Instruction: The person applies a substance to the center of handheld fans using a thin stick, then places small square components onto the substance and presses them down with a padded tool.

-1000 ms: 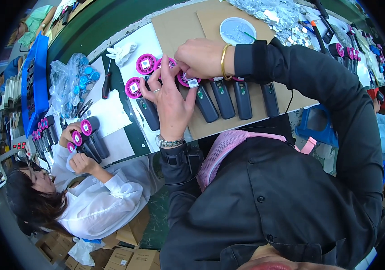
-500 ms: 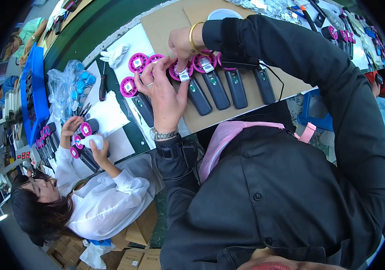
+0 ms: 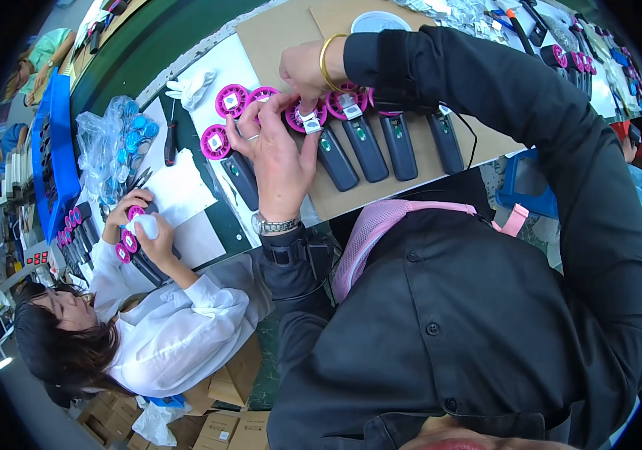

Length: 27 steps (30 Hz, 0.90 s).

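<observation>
A row of dark-grey handheld devices with round magenta heads lies on the cardboard in front of me. My left hand [image 3: 282, 161] curves around one device [image 3: 338, 166], its thumb by a small white square piece [image 3: 312, 123] and its index finger at the magenta rim. From the far side, my right hand [image 3: 307, 69] reaches down with folded fingers, one fingertip pressed into that same magenta head [image 3: 296, 116]. Whatever may be under that fingertip is hidden. Just to the right, another device [image 3: 366, 150] has a white square piece [image 3: 350, 107] on its head.
Left of me, a co-worker in a white shirt [image 3: 178, 330] holds a white bottle [image 3: 146, 226] over similar devices. A screwdriver [image 3: 171, 142], a white glove [image 3: 192, 88] and a plastic bag with blue discs [image 3: 117, 139] lie beyond. A white round tub [image 3: 381, 22] stands behind my right wrist.
Both my hands stay at the same magenta head with barely any movement. The co-worker's hands have drawn closer together, the white bottle shifting up and left. The view has shifted slightly.
</observation>
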Each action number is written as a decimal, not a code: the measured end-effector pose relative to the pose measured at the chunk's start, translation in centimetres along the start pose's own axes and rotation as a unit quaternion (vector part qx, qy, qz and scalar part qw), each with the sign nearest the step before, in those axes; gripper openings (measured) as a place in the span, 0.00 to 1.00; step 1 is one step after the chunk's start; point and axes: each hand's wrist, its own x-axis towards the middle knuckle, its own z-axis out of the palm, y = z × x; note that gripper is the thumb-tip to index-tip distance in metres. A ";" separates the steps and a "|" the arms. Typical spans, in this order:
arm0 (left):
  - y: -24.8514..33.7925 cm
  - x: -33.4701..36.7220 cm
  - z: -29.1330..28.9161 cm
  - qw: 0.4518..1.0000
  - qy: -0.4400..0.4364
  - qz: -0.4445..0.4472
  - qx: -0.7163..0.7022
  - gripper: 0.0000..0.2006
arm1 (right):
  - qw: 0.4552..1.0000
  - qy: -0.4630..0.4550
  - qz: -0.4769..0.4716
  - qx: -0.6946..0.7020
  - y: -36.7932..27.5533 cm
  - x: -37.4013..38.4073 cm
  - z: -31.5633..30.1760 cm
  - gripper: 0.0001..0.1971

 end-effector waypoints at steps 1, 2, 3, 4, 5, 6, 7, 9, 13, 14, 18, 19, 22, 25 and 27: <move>0.0 0.0 0.1 1.000 0.000 0.003 0.000 0.37 | 1.000 -0.010 0.007 -0.008 0.1 0.1 -0.3 0.21; 0.0 -0.1 0.2 1.000 0.000 0.004 0.002 0.36 | 1.000 -0.006 0.008 -0.008 0.0 0.1 -0.3 0.21; -0.1 -0.2 0.3 1.000 0.000 0.005 0.005 0.36 | 1.000 -0.008 0.005 -0.009 -0.1 0.0 -0.2 0.21; 0.0 -0.3 0.4 1.000 0.001 0.007 0.008 0.35 | 1.000 -0.009 0.001 -0.010 -0.3 -0.2 -0.1 0.21; 0.0 -0.3 0.4 1.000 0.005 0.008 0.010 0.35 | 1.000 -0.012 -0.007 -0.014 -0.5 -0.3 0.0 0.21; 0.0 -0.3 0.3 1.000 0.005 0.008 0.010 0.35 | 1.000 -0.008 -0.009 -0.018 -0.5 -0.7 0.3 0.21; 0.1 -0.3 0.2 1.000 0.005 0.010 0.010 0.35 | 0.999 0.029 -0.009 -0.018 -0.7 -1.5 0.7 0.21; 0.1 -0.4 0.1 1.000 0.008 0.014 0.012 0.34 | 0.995 0.102 -0.010 -0.017 -1.0 -3.0 1.2 0.22; 0.1 -0.4 -0.1 0.999 0.006 0.021 0.027 0.34 | 0.997 0.078 -0.002 -0.014 -0.9 -2.8 0.8 0.22; -0.1 -0.3 -0.4 0.999 0.001 0.023 0.026 0.34 | 0.996 0.083 -0.004 -0.015 -1.0 -2.8 0.8 0.22; 0.2 0.2 -0.3 0.999 0.002 0.025 0.023 0.33 | 0.996 0.084 -0.004 -0.017 -0.5 -2.3 1.1 0.23; 0.4 0.3 -0.2 0.999 0.004 0.027 0.021 0.33 | 0.997 0.083 -0.008 -0.009 -0.2 -2.2 1.1 0.24; 0.3 0.1 -0.1 0.999 0.001 0.033 0.025 0.32 | 0.997 0.082 -0.012 0.006 0.6 -3.1 0.8 0.25; 0.1 0.2 -0.2 0.999 -0.007 0.045 0.027 0.32 | 0.983 0.154 -0.051 0.088 2.9 -6.5 0.2 0.21; -0.3 -0.1 -0.3 0.998 -0.015 0.041 0.045 0.32 | 0.934 0.270 -0.130 0.192 6.5 -10.2 -1.0 0.17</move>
